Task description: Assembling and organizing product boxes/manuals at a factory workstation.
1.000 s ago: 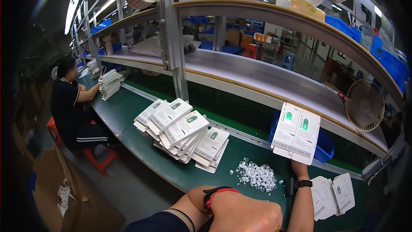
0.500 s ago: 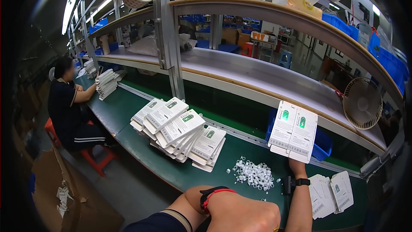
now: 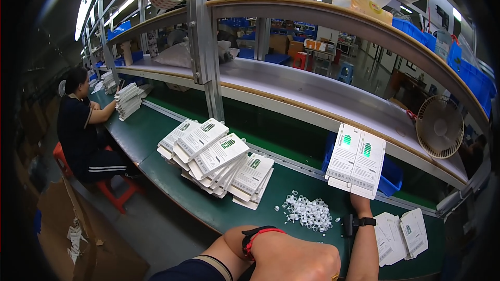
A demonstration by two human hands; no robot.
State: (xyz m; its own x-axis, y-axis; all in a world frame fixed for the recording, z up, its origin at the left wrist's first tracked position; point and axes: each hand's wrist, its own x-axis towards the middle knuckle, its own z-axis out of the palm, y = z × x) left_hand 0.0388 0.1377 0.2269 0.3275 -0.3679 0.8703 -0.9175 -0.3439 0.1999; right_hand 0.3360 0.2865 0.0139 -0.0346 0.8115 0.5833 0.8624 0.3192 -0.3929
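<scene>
Above green bench, right hand (image 3: 360, 204) fingers gripping flat white cartons (image 3: 357, 160), left hand (image 3: 297, 260) fisted.

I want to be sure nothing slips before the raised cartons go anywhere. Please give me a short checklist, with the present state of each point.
1. Right hand grips the flat white cartons with green marks at their lower edge: ok, held upright above the green work surface.
2. Fingers seen fully: cannot tell, cartons hide most of them.
3. Left hand free: cannot tell; it looks closed near the bottom edge, any contents hidden.
4. Pile of small white plastic rings apart from the raised cartons: ok, it lies below and left of them.
5. Fanned stack of white cartons stable: ok, resting on the surface.
6. Seated co-worker out of reach: ok, far to the left.
</scene>
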